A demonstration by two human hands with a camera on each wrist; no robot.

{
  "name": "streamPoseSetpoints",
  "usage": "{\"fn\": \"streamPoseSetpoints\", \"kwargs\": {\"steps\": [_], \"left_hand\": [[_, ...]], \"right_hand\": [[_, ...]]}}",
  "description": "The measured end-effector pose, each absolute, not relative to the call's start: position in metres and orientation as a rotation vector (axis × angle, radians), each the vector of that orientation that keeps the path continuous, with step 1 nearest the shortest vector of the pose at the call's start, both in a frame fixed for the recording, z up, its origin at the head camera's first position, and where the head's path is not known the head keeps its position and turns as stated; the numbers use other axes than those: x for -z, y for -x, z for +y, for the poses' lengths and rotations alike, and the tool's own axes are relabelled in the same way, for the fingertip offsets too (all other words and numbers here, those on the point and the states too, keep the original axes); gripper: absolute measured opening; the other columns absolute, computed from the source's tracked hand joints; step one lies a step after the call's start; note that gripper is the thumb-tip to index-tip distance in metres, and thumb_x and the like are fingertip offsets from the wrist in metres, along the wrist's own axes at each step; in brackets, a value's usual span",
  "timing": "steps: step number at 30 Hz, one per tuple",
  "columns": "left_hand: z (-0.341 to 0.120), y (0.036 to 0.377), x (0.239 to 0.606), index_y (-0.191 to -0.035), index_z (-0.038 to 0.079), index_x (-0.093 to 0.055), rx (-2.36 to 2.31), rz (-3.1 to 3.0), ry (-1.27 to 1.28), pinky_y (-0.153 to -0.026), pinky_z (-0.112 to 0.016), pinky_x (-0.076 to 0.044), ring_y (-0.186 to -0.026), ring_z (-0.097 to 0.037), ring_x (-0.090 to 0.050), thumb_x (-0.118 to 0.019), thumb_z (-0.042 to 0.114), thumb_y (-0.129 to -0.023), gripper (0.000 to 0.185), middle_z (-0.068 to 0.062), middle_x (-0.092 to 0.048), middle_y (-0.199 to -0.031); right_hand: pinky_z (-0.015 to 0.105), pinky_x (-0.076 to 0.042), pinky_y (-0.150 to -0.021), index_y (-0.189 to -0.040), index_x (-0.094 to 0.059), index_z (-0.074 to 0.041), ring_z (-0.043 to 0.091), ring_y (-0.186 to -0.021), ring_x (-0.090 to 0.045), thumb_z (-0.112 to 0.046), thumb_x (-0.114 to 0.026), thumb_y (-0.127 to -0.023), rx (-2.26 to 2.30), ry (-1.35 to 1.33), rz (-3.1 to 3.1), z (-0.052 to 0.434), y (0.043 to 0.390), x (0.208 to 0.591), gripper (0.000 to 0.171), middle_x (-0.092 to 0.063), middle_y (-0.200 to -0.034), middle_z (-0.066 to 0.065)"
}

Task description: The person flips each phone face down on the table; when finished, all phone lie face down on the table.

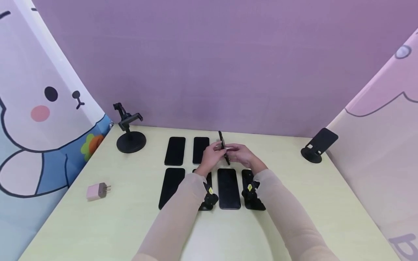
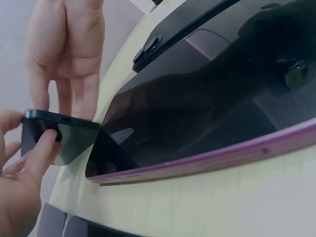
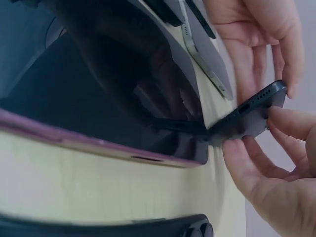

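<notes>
1. Sleeved forearms, each with a wrist camera, fill the near edge of my head view; from them my left hand (image 1: 212, 154) and right hand (image 1: 241, 154) meet over the middle of the table (image 1: 326, 203)
2. Both hands pinch one black phone (image 1: 223, 146), held on edge and nearly upright above the back row; left fingers (image 2: 42, 148) curl round its lower end, right fingers (image 3: 291, 123) grip the end with the port
3. Neither hand is spread wide: each is narrowed onto the phone, thumb opposing fingertips, and nothing else is held
4. Below the raised phone lie the other phones: two flat in the back row (image 1: 187, 150) and a front row (image 1: 228, 188) that my forearms partly cover, so I cannot count it exactly
5. A purple-edged phone (image 2: 212, 148) lies flat just beside the raised one in both wrist views; whether their corners touch I cannot tell
6. To do this step well, I judge: keep the grip on the side edges and off the glass, hold the phone clear of its neighbours, and share the weight between both hands before any turn or lowering
7. Bystanders: clamp stand (image 1: 130, 127) back left, tilted stand (image 1: 318, 145) back right, pink charger (image 1: 97, 191) near left
</notes>
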State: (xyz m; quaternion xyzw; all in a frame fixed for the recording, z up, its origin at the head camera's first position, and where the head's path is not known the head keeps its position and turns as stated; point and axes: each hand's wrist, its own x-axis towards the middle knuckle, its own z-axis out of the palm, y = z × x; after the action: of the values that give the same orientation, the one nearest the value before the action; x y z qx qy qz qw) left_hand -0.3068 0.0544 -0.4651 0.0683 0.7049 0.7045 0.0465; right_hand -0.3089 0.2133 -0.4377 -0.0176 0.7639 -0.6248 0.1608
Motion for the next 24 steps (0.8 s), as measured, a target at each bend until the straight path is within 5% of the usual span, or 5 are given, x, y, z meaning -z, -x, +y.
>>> {"fn": "streamPoseSetpoints", "kwargs": {"steps": [12,24], "left_hand": [[0.045,0.311,0.466,-0.128,0.0,-0.062,-1.545,2.694,-0.274,-0.083,-0.037,-0.052,-0.1,-0.025,-0.065,-0.069,0.01,-0.09,0.04,-0.015,-0.067,-0.116],[0.047,0.312,0.468,-0.132,-0.003,-0.058,-1.249,2.779,-0.325,-0.099,-0.039,-0.043,-0.123,-0.03,-0.052,-0.071,0.014,-0.09,0.047,-0.018,-0.057,-0.131]], "right_hand": [[0.04,-0.05,-0.089,-0.136,-0.052,0.003,0.035,-0.113,-0.056,-0.001,-0.063,-0.092,1.436,-0.011,2.457,0.213,0.312,0.448,0.046,-0.048,-0.133,0.03],[0.036,-0.048,-0.076,-0.133,-0.056,0.003,0.03,-0.095,-0.059,-0.001,-0.069,-0.087,1.239,0.043,2.63,0.215,0.311,0.448,0.049,-0.061,-0.114,0.024]]}}
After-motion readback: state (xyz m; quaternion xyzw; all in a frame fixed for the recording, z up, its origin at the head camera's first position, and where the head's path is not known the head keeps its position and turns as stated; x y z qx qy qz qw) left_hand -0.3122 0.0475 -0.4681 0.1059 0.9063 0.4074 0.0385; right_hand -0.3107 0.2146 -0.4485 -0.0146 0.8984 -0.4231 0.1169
